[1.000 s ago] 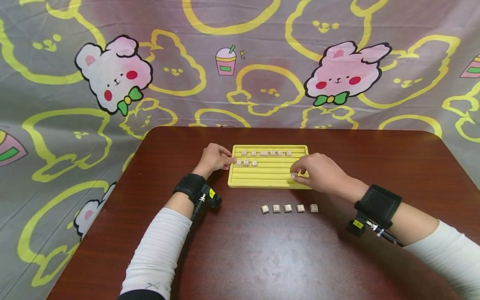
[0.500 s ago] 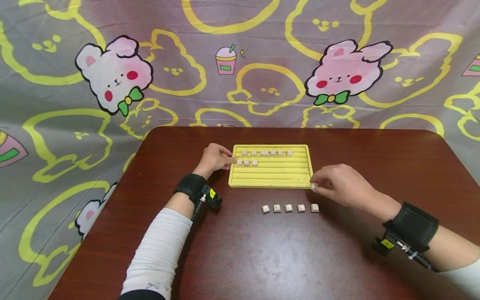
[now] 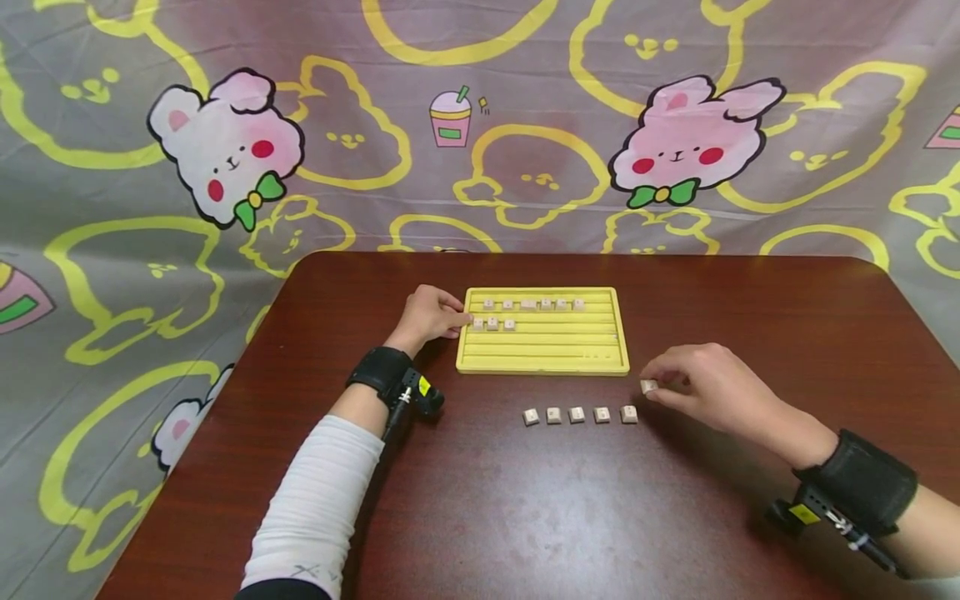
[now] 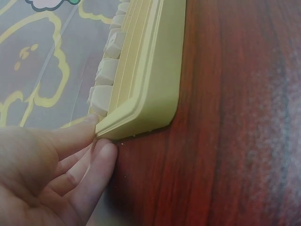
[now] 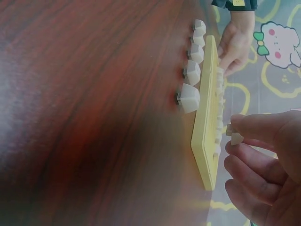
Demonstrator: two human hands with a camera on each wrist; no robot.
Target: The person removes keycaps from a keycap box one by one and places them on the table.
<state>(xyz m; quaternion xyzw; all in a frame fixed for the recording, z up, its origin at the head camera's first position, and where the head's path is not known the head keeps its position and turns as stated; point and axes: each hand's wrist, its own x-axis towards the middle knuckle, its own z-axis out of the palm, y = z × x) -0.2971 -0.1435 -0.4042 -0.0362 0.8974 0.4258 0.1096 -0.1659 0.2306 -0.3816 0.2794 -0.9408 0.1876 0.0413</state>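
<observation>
In the head view my right hand (image 3: 705, 385) pinches a small off-white keycap (image 3: 648, 386) between thumb and fingertips, just off the near right corner of a yellow ridged tray (image 3: 555, 364). The right wrist view shows this pinched keycap (image 5: 236, 137) close up. My left hand (image 3: 429, 317) grips the tray's left edge; in the left wrist view its thumb lies on the rim (image 4: 117, 123) and a finger sits against the outer side. Two rows of lettered keycaps stand on the tray, several in the back row (image 3: 528, 305) and three at left in the second (image 3: 492, 323).
Several more keycaps (image 3: 577, 414) lie spaced in a line on the dark wooden table (image 3: 525, 517), in front of the tray. A cartoon-print cloth (image 3: 525, 100) hangs behind the table and along its left side.
My right hand has moved off the tray's right part, toward the right and nearer to me, with the keycap still pinched. My left hand stays at the tray's left edge.
</observation>
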